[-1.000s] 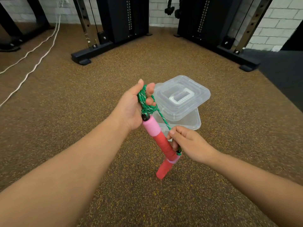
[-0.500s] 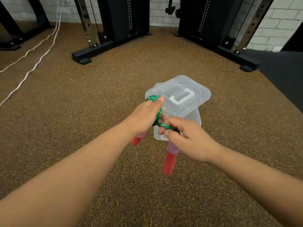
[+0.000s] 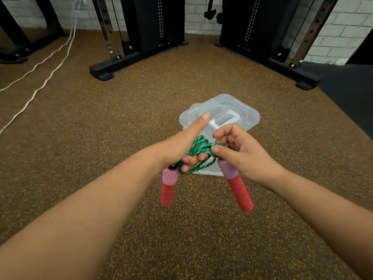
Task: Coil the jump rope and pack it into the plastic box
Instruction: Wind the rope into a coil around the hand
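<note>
The green braided jump rope (image 3: 198, 147) is wound in several loops around my left hand (image 3: 181, 144), whose fingers curl through the coil. My right hand (image 3: 240, 150) pinches a strand of the rope at the coil's right side. Two pink-and-red foam handles hang down: the left handle (image 3: 168, 186) below my left hand, the right handle (image 3: 237, 186) below my right hand. The clear plastic box (image 3: 210, 172) stands on the floor just beyond my hands, its clear lid (image 3: 242, 114) resting askew on top. My hands hide much of the box.
Speckled brown rubber floor all around. Black gym machine bases stand at the back left (image 3: 113, 65) and back right (image 3: 292, 71). Two white cables (image 3: 46, 77) run along the floor at the left. A dark mat (image 3: 351, 93) lies at the right.
Both hands have come closer to me and lower in view. The two handles now hang apart, one under each hand. My right hand has moved up to the coil.
</note>
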The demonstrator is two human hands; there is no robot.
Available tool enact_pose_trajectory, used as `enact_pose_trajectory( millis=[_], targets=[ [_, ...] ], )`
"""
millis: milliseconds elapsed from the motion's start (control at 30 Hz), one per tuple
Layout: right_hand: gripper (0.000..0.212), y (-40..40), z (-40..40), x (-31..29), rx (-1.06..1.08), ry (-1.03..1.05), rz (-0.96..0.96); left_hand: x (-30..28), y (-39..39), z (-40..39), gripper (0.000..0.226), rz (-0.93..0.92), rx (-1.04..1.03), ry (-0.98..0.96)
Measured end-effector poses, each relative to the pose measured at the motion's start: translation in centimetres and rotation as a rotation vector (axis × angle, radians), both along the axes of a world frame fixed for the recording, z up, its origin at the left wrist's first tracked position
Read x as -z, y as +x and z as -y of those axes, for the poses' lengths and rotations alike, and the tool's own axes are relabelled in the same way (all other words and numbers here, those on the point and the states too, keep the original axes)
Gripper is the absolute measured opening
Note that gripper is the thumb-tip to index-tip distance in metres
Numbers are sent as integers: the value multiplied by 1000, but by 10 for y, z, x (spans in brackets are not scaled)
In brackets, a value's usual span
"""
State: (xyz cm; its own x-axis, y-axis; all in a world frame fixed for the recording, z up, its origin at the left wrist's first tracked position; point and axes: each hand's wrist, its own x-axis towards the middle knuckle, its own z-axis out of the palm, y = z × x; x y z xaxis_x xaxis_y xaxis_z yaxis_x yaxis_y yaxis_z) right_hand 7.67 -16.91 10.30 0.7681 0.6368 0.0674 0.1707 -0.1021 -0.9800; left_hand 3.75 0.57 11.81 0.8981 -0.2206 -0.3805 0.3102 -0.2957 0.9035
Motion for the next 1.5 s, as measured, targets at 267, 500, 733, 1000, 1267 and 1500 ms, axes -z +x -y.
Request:
enact_pose_trajectory(
  millis=[267, 500, 733, 1000, 1267, 1500],
  targets=[
    [65, -11, -4, 11, -335, -122, -315, 4, -1, 2, 73, -220, 148, -332],
    [38, -5, 0, 13, -339, -169, -305, 13, -7, -10, 22, -212, 324, -474],
    [33, 0, -3, 25, -229, -264, -202, 16, -5, -17, 14, -233, 165, -460],
    [40, -2, -6, 44, 6, -251, -227, 27, -3, -19, 23, -99, -60, -297],
    [16, 2, -15, 47, 151, -55, -425, 26, 14, -11, 18, 202, -228, 264],
    [48, 1, -10, 56, 90, -18, -516, 34, 16, -8, 18, 193, -283, 293]
  ],
)
